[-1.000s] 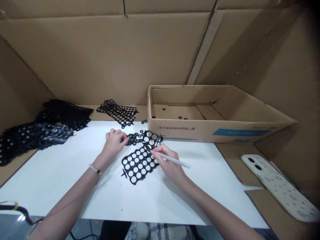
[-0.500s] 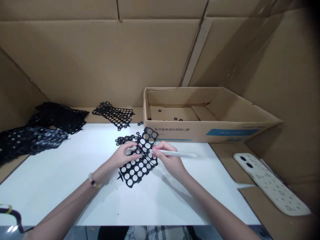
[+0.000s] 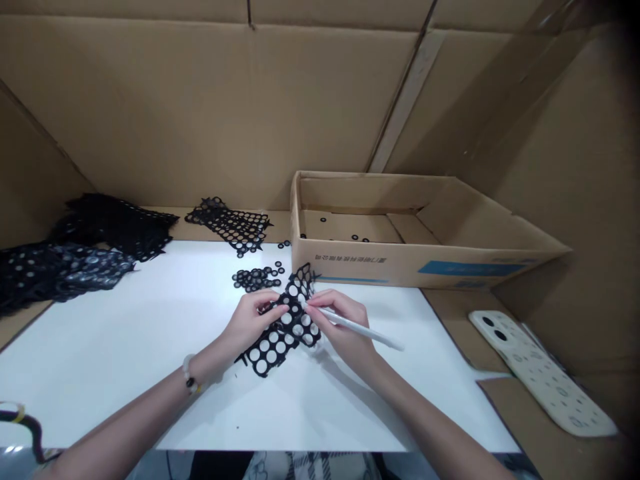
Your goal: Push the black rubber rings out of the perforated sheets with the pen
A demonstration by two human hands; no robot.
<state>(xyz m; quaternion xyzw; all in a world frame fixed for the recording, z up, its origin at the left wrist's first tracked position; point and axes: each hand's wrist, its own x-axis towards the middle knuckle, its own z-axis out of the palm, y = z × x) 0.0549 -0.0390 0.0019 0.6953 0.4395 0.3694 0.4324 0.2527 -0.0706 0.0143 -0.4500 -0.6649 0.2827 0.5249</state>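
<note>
Pretty bright, soft overhead-ish light on the white work board, a faint shadow beside the right forearm, and dark, bowed, fisheye corners beyond it.

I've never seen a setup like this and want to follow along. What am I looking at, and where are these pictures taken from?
All of these pictures come from a camera worn on a person's head, looking forward and down, so the two bare arms are that person's own. Their left hand holds a black sheet punched with round holes. Their right hand grips a white pen-like stick, with its tip at the sheet. On the white board lie loose black rings. Behind it stands a cardboard box with a few rings inside, and more holed black sheets are piled to the left.
</note>
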